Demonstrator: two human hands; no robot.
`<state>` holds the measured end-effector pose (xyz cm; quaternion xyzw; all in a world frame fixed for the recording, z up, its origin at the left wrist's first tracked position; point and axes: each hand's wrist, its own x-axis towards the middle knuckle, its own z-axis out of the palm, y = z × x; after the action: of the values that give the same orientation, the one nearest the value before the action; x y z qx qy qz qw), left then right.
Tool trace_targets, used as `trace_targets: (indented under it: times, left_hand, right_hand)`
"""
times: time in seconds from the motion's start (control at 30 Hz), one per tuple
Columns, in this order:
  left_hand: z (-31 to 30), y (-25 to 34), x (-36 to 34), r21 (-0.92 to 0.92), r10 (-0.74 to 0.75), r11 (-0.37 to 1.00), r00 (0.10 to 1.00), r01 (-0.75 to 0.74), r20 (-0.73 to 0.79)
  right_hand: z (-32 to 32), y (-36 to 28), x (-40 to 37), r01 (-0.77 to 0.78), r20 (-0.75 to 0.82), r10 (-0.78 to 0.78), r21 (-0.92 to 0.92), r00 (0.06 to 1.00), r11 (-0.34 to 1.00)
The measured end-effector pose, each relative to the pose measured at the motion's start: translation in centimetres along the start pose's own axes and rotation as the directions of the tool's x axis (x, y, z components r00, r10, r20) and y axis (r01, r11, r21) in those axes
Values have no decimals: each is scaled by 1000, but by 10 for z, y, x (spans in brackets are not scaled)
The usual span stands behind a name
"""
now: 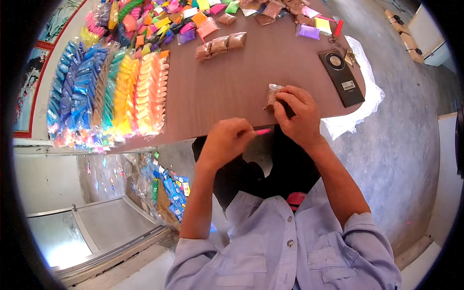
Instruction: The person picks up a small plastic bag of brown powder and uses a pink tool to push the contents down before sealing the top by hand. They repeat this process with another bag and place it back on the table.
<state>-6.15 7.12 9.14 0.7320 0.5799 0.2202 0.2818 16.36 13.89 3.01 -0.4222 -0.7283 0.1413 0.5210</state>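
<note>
My left hand (227, 141) is closed on a small pink object (263, 131) whose tip sticks out to the right, just off the table's front edge. Over that edge, my right hand (298, 112) pinches a small clear packet of brown material (271, 96) between thumb and fingers. Part of the packet is hidden behind the fingers. Farther back on the brown table (212, 96), three similar brown packets (220, 44) lie joined in a row.
Rows of colourful packets (108, 92) cover the table's left side, with loose packets (164, 19) along the back. A black phone (341, 77) and keys (351, 57) lie at the right, beside white plastic (372, 92). Blue packets (176, 193) lie below the table.
</note>
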Motion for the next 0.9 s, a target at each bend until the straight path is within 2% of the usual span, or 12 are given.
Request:
trace_targets:
  times: [0.03,0.1,0.13,0.23,0.37,0.47,0.53,0.57,0.63,0.67,0.73,0.9]
  left_hand:
    - [-2,-4,0,-1,-2,1000,1000,2,-2]
    - [-5,-18,10,-117,-46,993,979,23,-198]
    - [-5,-21,18,-121,-48,992,978,24,-203]
    - [-5,-26,43,0,-57,998,938,61,-343]
    - [0,-24,48,93,-11,995,942,45,-336]
    - [-1,-11,28,154,84,986,980,-57,-178]
    - [5,-4,10,144,176,974,984,-172,-11]
    - [6,-3,3,143,175,975,985,-172,-11]
    - [3,-3,-7,14,11,1000,998,-12,60]
    - [0,-3,-8,12,11,1000,998,-12,62]
    - [-10,-1,-12,-162,-127,980,990,117,-55]
    - [-2,-2,-9,-254,-209,955,956,154,-205]
  right_hand:
    - [1,1,0,4,-5,-4,-9,1000,1000]
    - [2,2,0,15,-8,-15,-21,1000,1000]
    - [2,1,0,14,-4,-14,-29,1000,999]
    - [3,1,0,12,2,-12,-37,1000,999]
    - [1,3,0,6,-2,-6,-46,1000,999]
    - [4,4,-1,-6,-13,6,-37,1000,999]
    - [4,4,0,1,-9,-1,-40,1000,999]
    - [3,4,0,12,-9,-12,-48,1000,999]
    - [3,3,1,15,-15,-16,-40,1000,999]
    - [2,2,1,20,-22,-21,-32,1000,999]
    - [2,1,1,15,-10,-15,-38,1000,999]
    - [2,-1,4,16,13,-16,-27,1000,999]
